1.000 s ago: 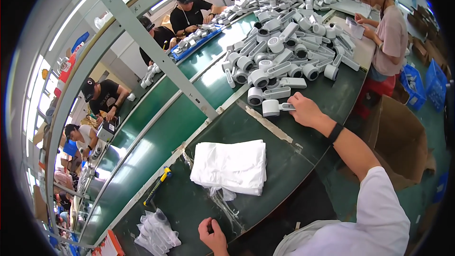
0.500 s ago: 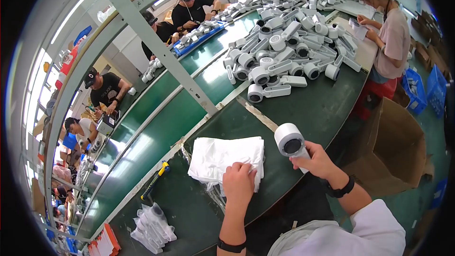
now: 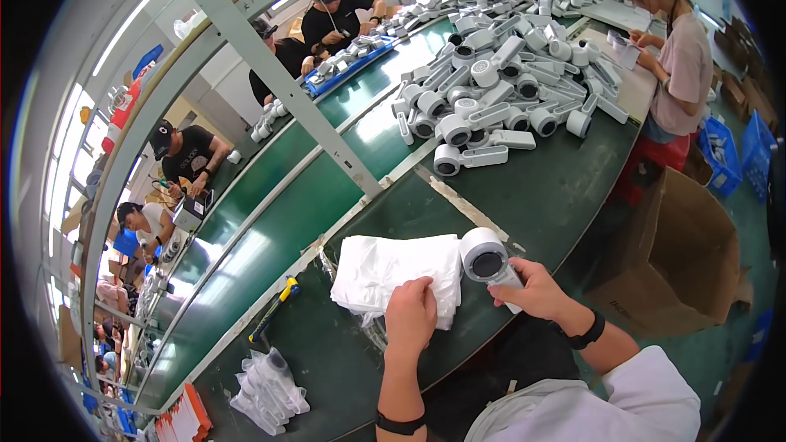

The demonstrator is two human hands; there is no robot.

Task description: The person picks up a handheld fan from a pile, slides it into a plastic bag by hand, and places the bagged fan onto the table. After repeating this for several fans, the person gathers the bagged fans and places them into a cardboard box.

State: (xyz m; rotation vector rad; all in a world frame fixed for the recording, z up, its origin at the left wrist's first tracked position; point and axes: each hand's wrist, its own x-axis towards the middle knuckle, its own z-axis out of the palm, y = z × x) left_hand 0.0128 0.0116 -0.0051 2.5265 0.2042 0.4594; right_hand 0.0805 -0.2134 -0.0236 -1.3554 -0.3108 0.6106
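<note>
A stack of flat white plastic bags (image 3: pixel 377 266) lies on the green table in front of me. My left hand (image 3: pixel 412 315) rests on the stack's near right part, fingers curled and drawn together at the top bag; the exact pinch is partly hidden. My right hand (image 3: pixel 536 288) is closed round the handle of a white handheld fan (image 3: pixel 483 239). Its round head, with a dark centre, points up beside the stack's right edge. Handle and thumb are above the table's near edge.
A large heap of similar white fans (image 3: pixel 491 90) covers the far table. Bagged pieces (image 3: pixel 270 393) and a yellow-and-black cutter (image 3: pixel 274 308) lie to the left. An open cardboard box (image 3: pixel 667 262) stands right. A metal post (image 3: pixel 286 86) slants across; co-workers sit beyond and at far right.
My right hand has brought the fan left, closer to the bag stack. The left hand's fingers have drawn together on the bags. The whole view has shifted slightly.
</note>
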